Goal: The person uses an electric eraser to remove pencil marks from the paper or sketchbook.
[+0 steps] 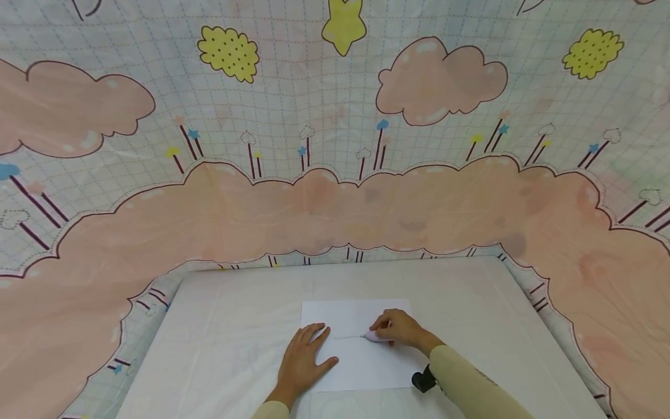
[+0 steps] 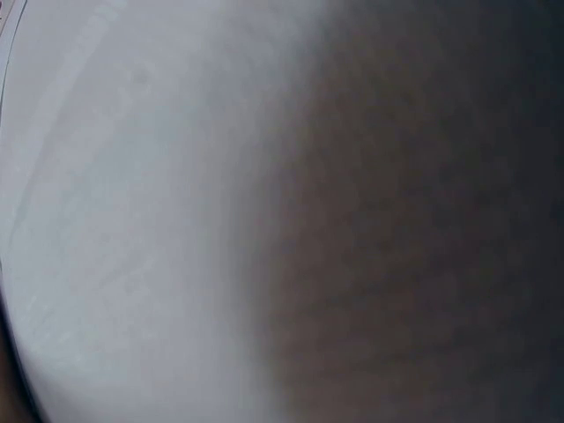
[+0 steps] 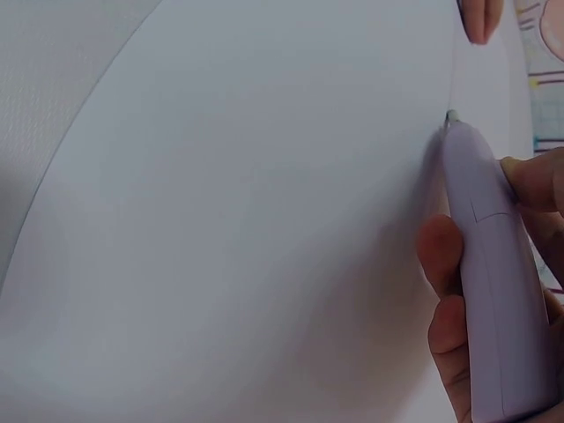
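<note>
A white sheet of paper [image 1: 366,369] lies on the table, with a thin line [image 1: 345,337] running across its middle. My left hand [image 1: 302,359] rests flat on the sheet's left side, fingers spread. My right hand [image 1: 402,328] grips a thick lilac pen-shaped tool [image 3: 500,282] between thumb and fingers. The tool's small tip [image 3: 452,115] is right at the paper, at the right end of the line. In the right wrist view, fingertips [image 3: 480,22] of the left hand show at the top. Blurred brown and white surfaces fill the left wrist view.
A white cloth covers the table [image 1: 225,326] around the sheet. Behind and at both sides hangs a patterned curtain [image 1: 335,209] with clouds and stars. A black wrist device [image 1: 424,379] sits under the right sleeve, close over the sheet's right edge.
</note>
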